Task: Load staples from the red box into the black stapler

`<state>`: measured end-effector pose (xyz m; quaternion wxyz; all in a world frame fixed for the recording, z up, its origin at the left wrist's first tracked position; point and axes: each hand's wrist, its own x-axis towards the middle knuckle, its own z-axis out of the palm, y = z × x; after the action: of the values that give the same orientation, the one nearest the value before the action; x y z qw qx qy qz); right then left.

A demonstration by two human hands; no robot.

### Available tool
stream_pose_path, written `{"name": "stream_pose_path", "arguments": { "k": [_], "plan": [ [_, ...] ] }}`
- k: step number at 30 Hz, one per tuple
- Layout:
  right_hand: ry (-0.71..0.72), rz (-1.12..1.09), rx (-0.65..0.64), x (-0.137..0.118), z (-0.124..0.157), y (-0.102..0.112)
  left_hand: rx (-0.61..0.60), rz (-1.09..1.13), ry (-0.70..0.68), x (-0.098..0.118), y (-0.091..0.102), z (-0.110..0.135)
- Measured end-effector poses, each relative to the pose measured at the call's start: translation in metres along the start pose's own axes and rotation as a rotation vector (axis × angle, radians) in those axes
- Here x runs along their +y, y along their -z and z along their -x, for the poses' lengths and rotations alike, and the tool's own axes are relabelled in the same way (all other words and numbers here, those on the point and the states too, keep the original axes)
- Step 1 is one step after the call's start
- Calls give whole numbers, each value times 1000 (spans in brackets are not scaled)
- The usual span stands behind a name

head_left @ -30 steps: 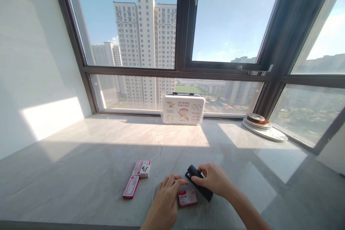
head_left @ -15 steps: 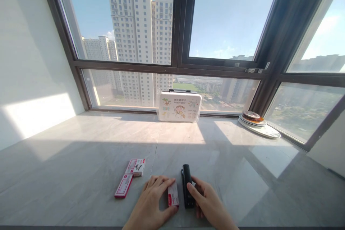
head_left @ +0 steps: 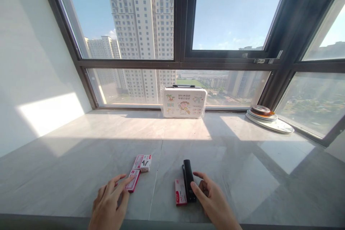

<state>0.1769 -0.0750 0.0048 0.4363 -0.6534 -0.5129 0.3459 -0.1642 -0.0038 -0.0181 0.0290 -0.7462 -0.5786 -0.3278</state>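
My left hand point(head_left: 111, 196) is open. Its stretched index finger touches the flat pink-and-white box point(head_left: 134, 183) on the left of the counter. Just beyond lie another pink-and-white box point(head_left: 138, 161) and a small white box with a dark picture point(head_left: 146, 163), all close together. A black stapler point(head_left: 189, 179) lies lengthwise right of the middle. Against its left side rests a small red-and-white box point(head_left: 180, 193). My right hand point(head_left: 211, 196) is at the stapler's right side, thumb against its edge, index finger apart from it; this hand looks open.
A white carry case with cartoon prints point(head_left: 184, 103) stands upright against the window point(head_left: 129, 86). Stacked plates point(head_left: 262, 115) sit in the far right corner. The grey marble counter point(head_left: 229, 165) ends at a front edge close to me, with a wall point(head_left: 32, 61) on the left.
My left hand has let go of the small red-and-white box and moved left to the pink-and-white box. That small box now lies against the stapler. My right hand's grip has loosened.
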Motion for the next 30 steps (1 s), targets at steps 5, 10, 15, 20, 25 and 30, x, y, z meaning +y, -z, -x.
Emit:
{"name": "stream_pose_path", "arguments": {
  "k": [5,10,15,20,25,30],
  "plan": [
    [-25,-1,-33,-1,-1,-1,-98,49,-145,-6,0,18],
    [-27,-21,-30,-1,0,-1,-341,294,-174,50,-1,1],
    [0,-29,-66,2,-1,-1,-414,491,-166,102,-8,-22],
    [6,-75,-182,9,-3,0,-537,541,-207,135,-25,-25],
    [0,-84,-180,12,-3,2,-479,586,-211,129,-21,-31],
    [-18,-88,-168,11,-1,2,-105,512,21,58,-12,-60]
  ]
}}
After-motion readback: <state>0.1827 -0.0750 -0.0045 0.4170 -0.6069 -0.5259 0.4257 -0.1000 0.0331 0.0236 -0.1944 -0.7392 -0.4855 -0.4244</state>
